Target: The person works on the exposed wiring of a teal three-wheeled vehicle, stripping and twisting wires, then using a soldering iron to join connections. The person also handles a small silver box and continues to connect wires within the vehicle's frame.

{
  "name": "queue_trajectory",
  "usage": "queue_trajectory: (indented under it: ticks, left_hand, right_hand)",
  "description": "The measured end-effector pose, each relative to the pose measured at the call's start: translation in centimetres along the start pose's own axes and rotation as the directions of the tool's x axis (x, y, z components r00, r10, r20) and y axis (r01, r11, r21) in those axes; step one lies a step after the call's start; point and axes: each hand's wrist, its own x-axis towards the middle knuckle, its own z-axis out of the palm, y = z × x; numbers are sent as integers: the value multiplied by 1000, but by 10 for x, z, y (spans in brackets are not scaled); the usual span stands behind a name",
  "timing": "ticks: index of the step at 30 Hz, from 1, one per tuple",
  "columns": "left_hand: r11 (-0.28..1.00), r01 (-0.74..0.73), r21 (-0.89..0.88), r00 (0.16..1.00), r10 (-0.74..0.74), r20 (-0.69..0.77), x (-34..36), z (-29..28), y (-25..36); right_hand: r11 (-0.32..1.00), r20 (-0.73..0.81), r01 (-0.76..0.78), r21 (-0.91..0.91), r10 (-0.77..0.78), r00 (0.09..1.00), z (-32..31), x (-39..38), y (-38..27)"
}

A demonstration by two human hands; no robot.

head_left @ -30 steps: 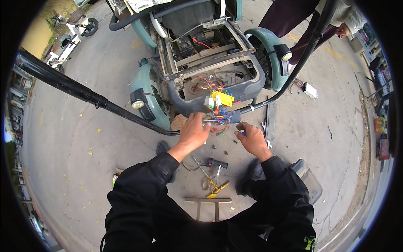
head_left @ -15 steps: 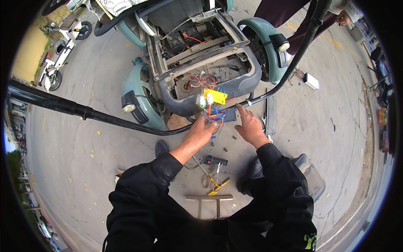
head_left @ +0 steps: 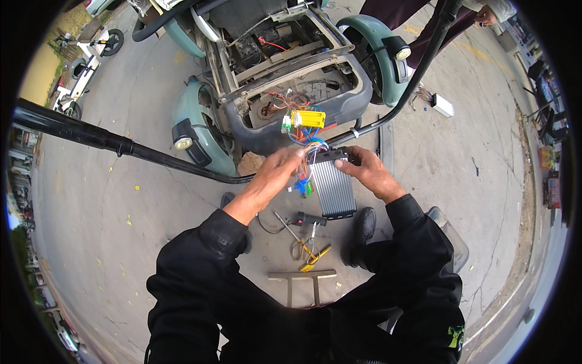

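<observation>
A grey finned motor controller hangs in front of me, its ribbed face toward me. My right hand grips its upper right corner, thumb on the face near the dark end plate. From that end runs a bundle of coloured wires. My left hand is closed at the bundle's left side, its fingertips partly hidden behind the wires. Blue and green plugs dangle below the fingers. Above lies a yellow plastic block with white plugs beside it, near the black bar.
The opened green vehicle stands ahead, with a fender on each side. On the ground lie yellow-handled tools, a black grip, a metal stand and a silver box with wires. Another person stands at the far right.
The controller, earlier showing only a small dark part behind the wires, now faces me with its ribbed side. My right hand has gone from a pointing pose beside the bar to gripping it.
</observation>
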Motion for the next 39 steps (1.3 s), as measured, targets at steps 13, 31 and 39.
queue_trajectory:
  ticks: [13, 31, 39]
  left_hand:
    - [857, -302, 417, 922, 374, -102, -65, 59, -5]
    - [612, 195, -766, 980, -155, 125, -32, 30, -33]
    - [587, 169, -792, 985, -136, 109, -29, 13, -56]
  right_hand:
    - [904, -400, 153, -400, -322, 858, 39, -24, -57]
    - [647, -177, 520, -557, -705, 687, 114, -73, -38]
    - [994, -345, -102, 31, 106, 932, 51, -40, 6]
